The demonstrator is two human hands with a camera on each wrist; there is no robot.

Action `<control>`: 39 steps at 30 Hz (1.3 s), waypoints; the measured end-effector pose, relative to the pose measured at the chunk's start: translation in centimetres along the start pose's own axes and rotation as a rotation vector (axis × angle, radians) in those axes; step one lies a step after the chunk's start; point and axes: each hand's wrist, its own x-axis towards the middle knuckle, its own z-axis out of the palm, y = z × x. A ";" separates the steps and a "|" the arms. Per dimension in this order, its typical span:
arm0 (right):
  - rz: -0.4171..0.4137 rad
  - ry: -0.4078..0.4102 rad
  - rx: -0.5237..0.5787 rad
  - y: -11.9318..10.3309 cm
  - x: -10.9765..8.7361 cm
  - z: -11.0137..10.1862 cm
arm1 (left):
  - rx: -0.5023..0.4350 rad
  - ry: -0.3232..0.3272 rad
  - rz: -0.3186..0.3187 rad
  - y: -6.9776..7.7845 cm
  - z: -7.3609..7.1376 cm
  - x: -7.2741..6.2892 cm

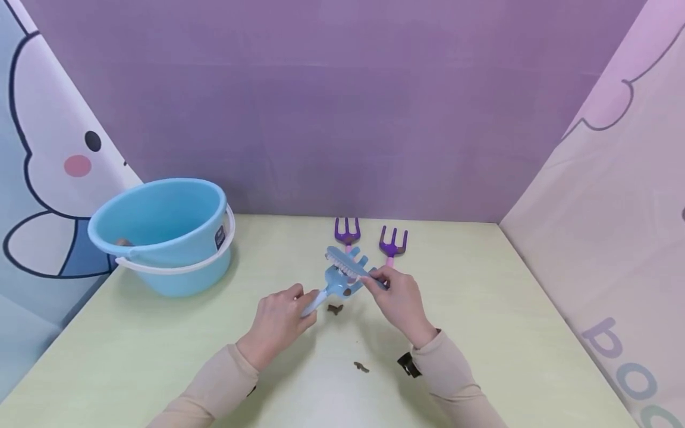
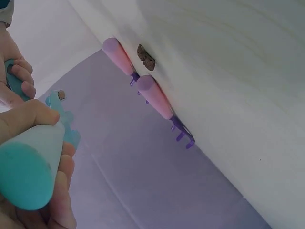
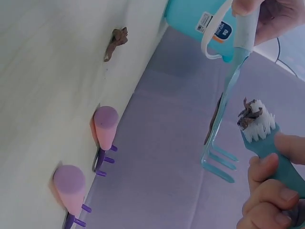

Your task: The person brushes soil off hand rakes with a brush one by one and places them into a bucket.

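My left hand (image 1: 282,315) grips the pale handle of a light-blue hand fork (image 1: 338,285), raised over the table with its tines pointing away. A brown clump clings to the fork. In my right hand (image 1: 397,302) is a blue brush (image 3: 281,157), its white bristles (image 3: 261,129) turned toward the fork. Brown bits (image 3: 249,113) sit among those bristles in the right wrist view. From the head view, the brush overlaps the fork head; the right wrist view has a gap between them. Two purple forks (image 1: 393,247) with pink handles (image 2: 157,98) lie beyond my hands.
A light-blue bucket (image 1: 179,282) with a white handle stands at the left, something brown inside it. Brown clumps (image 1: 335,309) lie on the table below the fork, another (image 1: 361,367) nearer me. A purple backdrop (image 1: 342,119) closes off the back; printed cloths (image 1: 615,238) flank both sides.
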 end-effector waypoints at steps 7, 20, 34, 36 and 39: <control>-0.135 0.129 -0.176 0.5 -0.2 0.4 | 0.005 0.000 0.006 0.0 -0.2 0.0; -0.448 0.288 -0.408 1.4 -0.6 1.2 | 0.000 0.033 0.027 0.3 -0.2 0.1; -0.057 -0.044 -0.047 0.7 -0.4 1.0 | -0.026 -0.021 0.009 0.4 -0.3 0.1; 0.009 -0.071 0.004 0.6 -0.4 0.9 | -0.028 -0.030 0.006 0.4 -0.3 0.1; 0.038 -0.071 0.032 0.6 -0.3 0.8 | -0.032 -0.035 0.000 0.4 -0.3 0.1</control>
